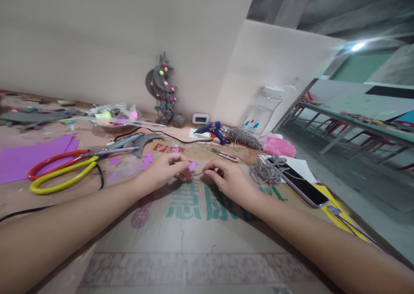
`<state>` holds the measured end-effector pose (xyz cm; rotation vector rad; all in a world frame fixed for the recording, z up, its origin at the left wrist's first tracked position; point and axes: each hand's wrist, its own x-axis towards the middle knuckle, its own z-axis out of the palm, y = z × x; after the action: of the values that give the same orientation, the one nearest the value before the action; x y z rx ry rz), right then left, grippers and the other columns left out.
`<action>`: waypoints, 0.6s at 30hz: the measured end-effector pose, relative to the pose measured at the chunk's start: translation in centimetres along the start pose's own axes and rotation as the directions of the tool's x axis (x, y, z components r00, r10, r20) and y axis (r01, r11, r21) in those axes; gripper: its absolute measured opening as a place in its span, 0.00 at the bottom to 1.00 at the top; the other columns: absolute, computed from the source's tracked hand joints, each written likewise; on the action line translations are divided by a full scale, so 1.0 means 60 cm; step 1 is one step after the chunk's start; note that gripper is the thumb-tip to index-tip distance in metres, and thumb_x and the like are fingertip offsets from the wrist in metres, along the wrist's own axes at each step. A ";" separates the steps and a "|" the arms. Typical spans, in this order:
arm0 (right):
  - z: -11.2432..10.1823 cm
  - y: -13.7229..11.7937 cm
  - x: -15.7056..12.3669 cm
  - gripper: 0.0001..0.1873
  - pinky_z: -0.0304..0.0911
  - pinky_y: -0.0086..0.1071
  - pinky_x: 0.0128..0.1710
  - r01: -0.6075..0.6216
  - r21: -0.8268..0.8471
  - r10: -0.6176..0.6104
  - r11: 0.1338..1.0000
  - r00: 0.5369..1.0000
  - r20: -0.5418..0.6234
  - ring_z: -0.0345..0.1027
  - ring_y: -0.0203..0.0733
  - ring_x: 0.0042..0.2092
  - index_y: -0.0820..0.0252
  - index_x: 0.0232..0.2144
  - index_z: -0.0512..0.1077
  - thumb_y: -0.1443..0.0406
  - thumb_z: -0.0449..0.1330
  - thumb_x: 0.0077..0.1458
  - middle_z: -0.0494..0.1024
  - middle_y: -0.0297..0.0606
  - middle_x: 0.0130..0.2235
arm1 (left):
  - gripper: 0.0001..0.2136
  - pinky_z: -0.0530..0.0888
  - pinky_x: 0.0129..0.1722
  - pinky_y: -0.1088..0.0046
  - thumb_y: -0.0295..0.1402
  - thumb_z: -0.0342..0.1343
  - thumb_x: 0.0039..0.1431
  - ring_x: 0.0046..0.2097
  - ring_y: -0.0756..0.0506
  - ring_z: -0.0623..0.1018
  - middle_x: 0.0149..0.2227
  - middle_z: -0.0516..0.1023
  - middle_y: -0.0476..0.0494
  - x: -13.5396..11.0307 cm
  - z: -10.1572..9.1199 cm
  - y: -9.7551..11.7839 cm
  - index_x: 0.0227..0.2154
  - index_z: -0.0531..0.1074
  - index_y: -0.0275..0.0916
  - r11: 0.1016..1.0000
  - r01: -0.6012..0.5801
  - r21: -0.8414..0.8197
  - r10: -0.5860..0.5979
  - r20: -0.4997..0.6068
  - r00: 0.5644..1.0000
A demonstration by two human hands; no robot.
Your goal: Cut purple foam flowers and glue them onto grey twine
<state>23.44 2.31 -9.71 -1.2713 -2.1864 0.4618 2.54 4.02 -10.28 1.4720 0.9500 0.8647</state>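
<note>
My left hand (173, 167) is closed over the printed cardboard (194, 238), with a small purple cutout (192, 166) at its fingertips. Opposite it, my right hand (228, 177) pinches the end of a thin grey cord (199, 173) that spans the gap between both hands. More purple cutouts (147, 160) lie left of my left hand. Just beyond my right hand rests a pair of pink thread snips (225, 155). A tangle of grey cord (270, 171) sits to its right.
Red-and-yellow-handled scissors (64, 169) lie on purple sheets (35, 158) at left. A blue glue gun (215, 132), a clear bottle (261, 111) and a grey moon ornament (161, 87) stand toward the back. A phone (302, 186) lies at right.
</note>
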 end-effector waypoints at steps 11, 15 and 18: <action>0.005 0.000 -0.003 0.07 0.63 0.29 0.29 0.013 0.008 -0.012 1.000 0.996 -0.086 0.70 0.37 0.29 0.59 0.34 0.73 0.67 0.55 0.57 0.77 0.35 0.29 | 0.08 0.70 0.31 0.75 0.33 0.54 0.52 0.29 0.49 0.75 0.25 0.78 0.45 0.000 -0.005 0.002 0.24 0.74 0.35 0.983 -0.074 0.167 0.036 0.222 0.974; 0.005 -0.002 -0.004 0.09 0.63 0.29 0.27 -0.033 0.040 0.037 0.999 0.995 -0.093 0.69 0.34 0.26 0.59 0.38 0.73 0.68 0.55 0.57 0.78 0.36 0.32 | 0.08 0.68 0.29 0.75 0.33 0.54 0.51 0.27 0.50 0.74 0.23 0.75 0.47 0.000 -0.004 0.005 0.22 0.73 0.36 0.976 -0.087 0.198 0.045 0.207 0.977; 0.008 -0.008 -0.008 0.15 0.62 0.27 0.22 -0.084 0.171 0.084 0.982 0.996 0.008 0.66 0.33 0.21 0.58 0.48 0.68 0.67 0.52 0.59 0.75 0.33 0.27 | 0.08 0.68 0.30 0.75 0.33 0.54 0.51 0.28 0.49 0.73 0.24 0.75 0.47 0.001 -0.005 0.002 0.23 0.73 0.36 0.973 -0.102 0.208 0.058 0.208 0.976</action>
<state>23.01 1.65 -9.98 -1.2726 -2.0509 0.6692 2.29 4.21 -10.13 1.7610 0.8589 0.6694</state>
